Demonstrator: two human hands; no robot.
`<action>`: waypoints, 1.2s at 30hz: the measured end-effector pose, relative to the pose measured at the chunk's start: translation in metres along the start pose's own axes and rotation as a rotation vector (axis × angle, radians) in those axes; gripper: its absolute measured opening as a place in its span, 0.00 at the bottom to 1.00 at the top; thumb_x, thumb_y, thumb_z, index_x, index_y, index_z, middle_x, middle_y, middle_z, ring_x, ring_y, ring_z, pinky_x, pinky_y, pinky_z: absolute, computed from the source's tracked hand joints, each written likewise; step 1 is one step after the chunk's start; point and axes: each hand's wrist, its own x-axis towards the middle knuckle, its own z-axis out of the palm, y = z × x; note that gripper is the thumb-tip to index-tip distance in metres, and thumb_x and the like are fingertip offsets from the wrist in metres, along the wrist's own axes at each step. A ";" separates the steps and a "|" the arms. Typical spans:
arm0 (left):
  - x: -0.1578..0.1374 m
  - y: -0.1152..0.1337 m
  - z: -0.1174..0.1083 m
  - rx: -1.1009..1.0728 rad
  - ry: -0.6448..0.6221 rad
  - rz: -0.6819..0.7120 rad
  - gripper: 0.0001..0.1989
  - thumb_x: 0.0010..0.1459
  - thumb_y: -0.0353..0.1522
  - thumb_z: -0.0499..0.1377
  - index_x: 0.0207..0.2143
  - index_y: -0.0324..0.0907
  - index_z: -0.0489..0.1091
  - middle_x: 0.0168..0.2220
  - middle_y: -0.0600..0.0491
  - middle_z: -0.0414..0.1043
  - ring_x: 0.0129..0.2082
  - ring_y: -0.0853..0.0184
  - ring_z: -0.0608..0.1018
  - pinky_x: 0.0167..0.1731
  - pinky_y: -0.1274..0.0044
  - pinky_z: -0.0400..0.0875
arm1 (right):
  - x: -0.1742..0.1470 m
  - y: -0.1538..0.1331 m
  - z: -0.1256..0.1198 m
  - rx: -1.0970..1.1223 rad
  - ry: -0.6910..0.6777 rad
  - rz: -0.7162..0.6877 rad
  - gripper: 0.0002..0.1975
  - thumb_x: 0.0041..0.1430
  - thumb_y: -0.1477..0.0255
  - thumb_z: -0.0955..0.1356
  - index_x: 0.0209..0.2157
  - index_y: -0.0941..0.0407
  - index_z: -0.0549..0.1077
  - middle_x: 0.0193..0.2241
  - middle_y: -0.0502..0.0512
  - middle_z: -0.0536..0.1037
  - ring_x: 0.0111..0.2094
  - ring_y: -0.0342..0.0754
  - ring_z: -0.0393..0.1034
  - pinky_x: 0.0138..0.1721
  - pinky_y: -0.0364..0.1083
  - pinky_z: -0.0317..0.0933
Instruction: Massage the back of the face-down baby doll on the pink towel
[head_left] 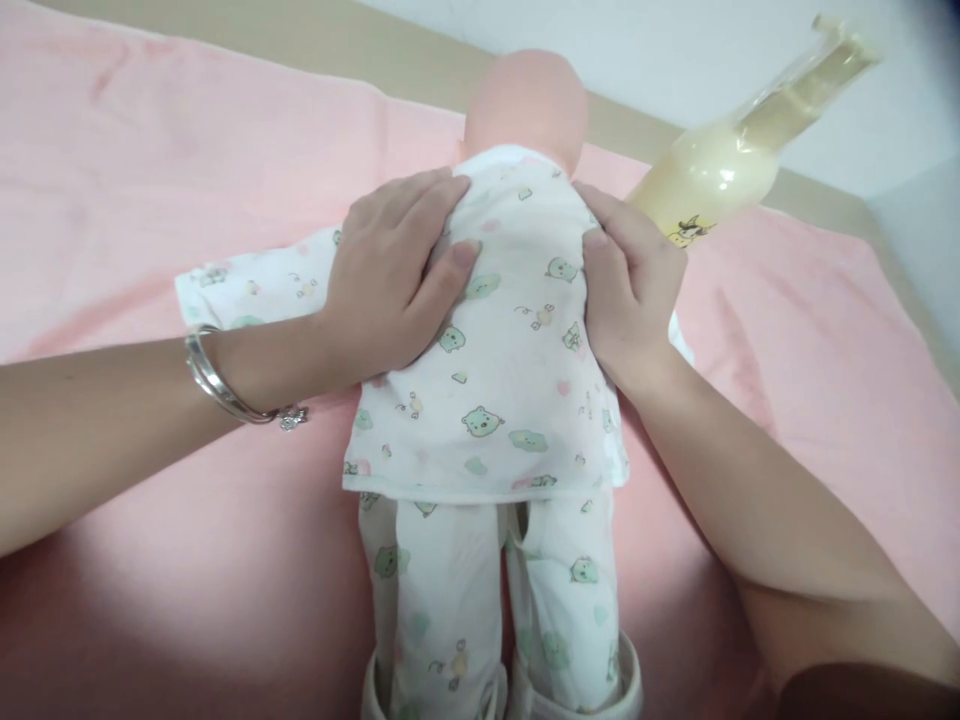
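A baby doll (480, 330) lies on a pink cloth, the back of its bald head (529, 105) toward me. It wears a white shirt (502, 400) printed with green bears and matching trousers (450, 600). My left hand (397, 265) rests flat over its left shoulder and upper back, fingers stretched and thumb apart. On the other side, my right hand (634, 280) curls round the doll's right shoulder and side, with thumb and forefinger on the shirt. The doll's left sleeve (255, 280) sticks out sideways; most of its right sleeve is hidden behind my right hand.
The pink cloth (127, 200) covers the surface around the doll, with a beige edge (300, 40) behind it. A pale yellow bottle (720, 165) with a clear top stands at the back right, close to my right hand. Beyond is a white wall (637, 60).
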 end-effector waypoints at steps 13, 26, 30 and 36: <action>-0.002 0.001 -0.002 -0.043 -0.018 -0.032 0.27 0.70 0.49 0.40 0.64 0.50 0.59 0.66 0.49 0.62 0.66 0.53 0.65 0.66 0.58 0.58 | -0.003 0.003 0.000 0.003 0.015 -0.045 0.19 0.67 0.68 0.58 0.53 0.45 0.74 0.51 0.49 0.80 0.51 0.54 0.74 0.54 0.58 0.66; -0.001 0.002 -0.002 -0.046 0.000 -0.044 0.25 0.69 0.47 0.42 0.64 0.54 0.60 0.65 0.53 0.64 0.66 0.55 0.66 0.66 0.58 0.59 | -0.003 0.005 0.001 0.021 0.027 -0.038 0.19 0.68 0.64 0.58 0.53 0.44 0.74 0.51 0.50 0.80 0.50 0.54 0.75 0.54 0.59 0.67; -0.001 0.002 -0.001 -0.046 0.006 -0.043 0.24 0.69 0.46 0.43 0.64 0.55 0.59 0.65 0.54 0.65 0.65 0.55 0.66 0.66 0.57 0.60 | -0.003 0.005 0.001 0.017 0.025 -0.031 0.19 0.68 0.63 0.57 0.53 0.43 0.74 0.51 0.49 0.80 0.50 0.54 0.75 0.53 0.59 0.67; -0.001 0.003 -0.002 -0.035 0.001 -0.047 0.24 0.69 0.47 0.42 0.64 0.57 0.59 0.64 0.56 0.66 0.66 0.56 0.66 0.66 0.57 0.60 | -0.003 0.003 0.001 -0.003 0.023 -0.039 0.19 0.69 0.63 0.57 0.52 0.43 0.74 0.47 0.49 0.81 0.46 0.53 0.75 0.51 0.57 0.68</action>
